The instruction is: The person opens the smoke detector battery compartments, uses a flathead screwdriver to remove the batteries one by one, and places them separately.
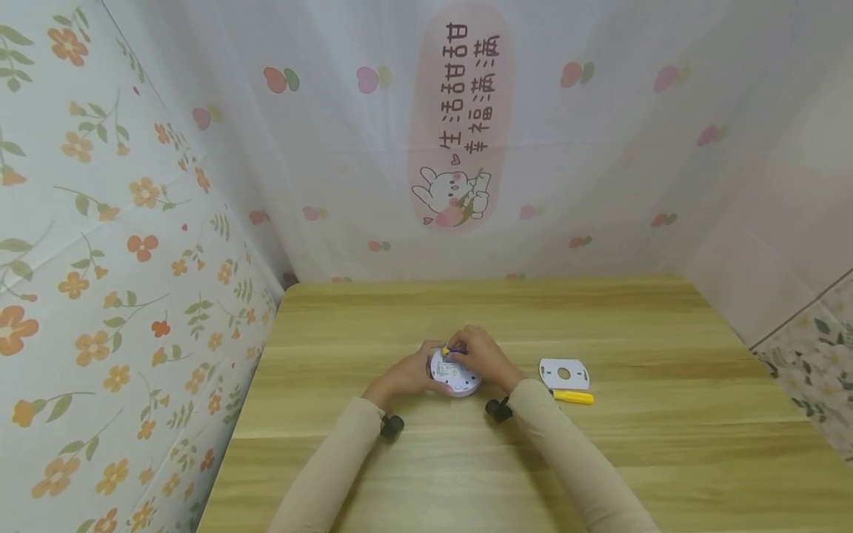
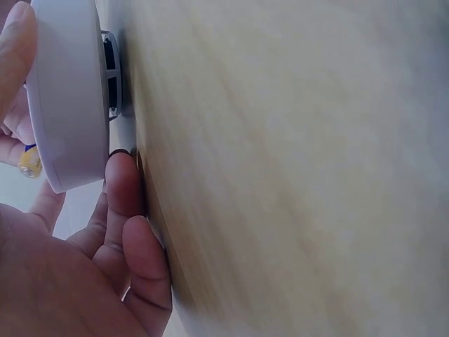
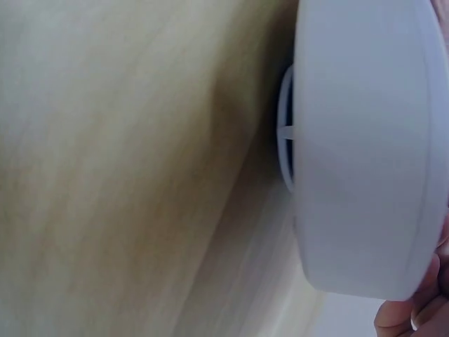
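Observation:
A round white smoke detector (image 1: 456, 379) lies with its labelled back up, its vented side facing the table in both wrist views. My left hand (image 1: 412, 374) grips it by its left edge, the thumb near the front and the fingers at the far side. Over the top of the detector, my right hand (image 1: 484, 354) pinches a small yellow and blue battery (image 1: 446, 352) at the detector's back. The yellow end of the battery (image 2: 29, 163) shows past the rim in the left wrist view. In the right wrist view, the detector's side wall (image 3: 365, 147) hides most of the right hand.
To the right on the wooden table (image 1: 640, 333) lies a white mounting plate (image 1: 564, 374) with a round central hole. Just in front of it is a screwdriver (image 1: 573, 397) with a yellow handle. Patterned curtains (image 1: 346, 185) hang behind the table and along its sides.

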Available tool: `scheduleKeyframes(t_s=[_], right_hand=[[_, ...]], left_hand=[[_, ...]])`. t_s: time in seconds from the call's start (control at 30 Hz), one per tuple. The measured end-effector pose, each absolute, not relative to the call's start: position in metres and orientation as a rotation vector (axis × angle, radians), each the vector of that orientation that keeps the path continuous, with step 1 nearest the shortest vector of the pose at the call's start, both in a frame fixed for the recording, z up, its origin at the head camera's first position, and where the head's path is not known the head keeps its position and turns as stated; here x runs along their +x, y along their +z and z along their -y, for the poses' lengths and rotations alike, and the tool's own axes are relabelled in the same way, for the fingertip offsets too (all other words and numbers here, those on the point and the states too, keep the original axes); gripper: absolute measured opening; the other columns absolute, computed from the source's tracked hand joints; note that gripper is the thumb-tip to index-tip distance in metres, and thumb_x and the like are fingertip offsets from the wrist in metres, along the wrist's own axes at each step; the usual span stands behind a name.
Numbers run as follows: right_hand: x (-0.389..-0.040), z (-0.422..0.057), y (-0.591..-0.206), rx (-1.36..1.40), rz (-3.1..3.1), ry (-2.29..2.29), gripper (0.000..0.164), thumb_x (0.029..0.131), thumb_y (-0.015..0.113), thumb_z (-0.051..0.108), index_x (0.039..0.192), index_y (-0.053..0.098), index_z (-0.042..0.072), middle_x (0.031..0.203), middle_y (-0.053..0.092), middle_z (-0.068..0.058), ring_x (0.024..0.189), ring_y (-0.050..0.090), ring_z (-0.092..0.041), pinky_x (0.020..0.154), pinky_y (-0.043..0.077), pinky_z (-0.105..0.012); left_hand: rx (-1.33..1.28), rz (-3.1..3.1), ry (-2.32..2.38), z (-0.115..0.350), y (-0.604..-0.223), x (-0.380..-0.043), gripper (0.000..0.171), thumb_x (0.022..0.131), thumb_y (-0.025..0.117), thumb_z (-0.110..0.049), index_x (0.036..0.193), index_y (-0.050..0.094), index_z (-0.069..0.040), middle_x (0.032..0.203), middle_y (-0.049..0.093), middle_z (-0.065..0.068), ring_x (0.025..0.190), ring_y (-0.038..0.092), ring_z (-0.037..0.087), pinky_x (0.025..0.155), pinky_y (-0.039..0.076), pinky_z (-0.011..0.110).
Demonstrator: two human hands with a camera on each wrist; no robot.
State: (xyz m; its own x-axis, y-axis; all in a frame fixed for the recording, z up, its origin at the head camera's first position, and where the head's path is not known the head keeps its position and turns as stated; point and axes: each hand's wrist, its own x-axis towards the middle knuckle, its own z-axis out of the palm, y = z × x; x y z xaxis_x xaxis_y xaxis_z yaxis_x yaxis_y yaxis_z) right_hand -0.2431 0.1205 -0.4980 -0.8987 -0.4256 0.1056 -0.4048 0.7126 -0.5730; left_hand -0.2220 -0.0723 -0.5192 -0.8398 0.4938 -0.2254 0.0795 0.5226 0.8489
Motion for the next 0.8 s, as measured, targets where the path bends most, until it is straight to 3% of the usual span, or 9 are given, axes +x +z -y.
scheduleKeyframes(t_s=[0.43,0.8], right_hand=[[-0.239,-0.127,-0.486,-0.704,-2.928,-0.915,0.011,0.084,0.073,0.014,0.094,0.071,0.009,0.088,0.061,-0.003,0.088,0.053,-0.018,0.081,0.047,-0.034],[-0.240,-0.142,-0.473,-0.732,-2.957,-0.876,0.011,0.085,0.072,0.013,0.095,0.071,0.008,0.092,0.063,-0.003,0.088,0.053,-0.019,0.077,0.047,-0.033]], left_hand=[[0.437,-2.321,1.257,0.070,-0.521,-0.220,0.098,0.072,0.084,-0.039,0.148,0.027,-0.019,0.140,0.051,0.012,0.121,0.053,0.026,0.105,0.040,0.046],[0.421,-2.319,1.277,0.070,-0.519,-0.221,0.097,0.071,0.085,-0.036,0.148,0.027,-0.021,0.143,0.049,0.010,0.128,0.049,0.029,0.109,0.036,0.051]])
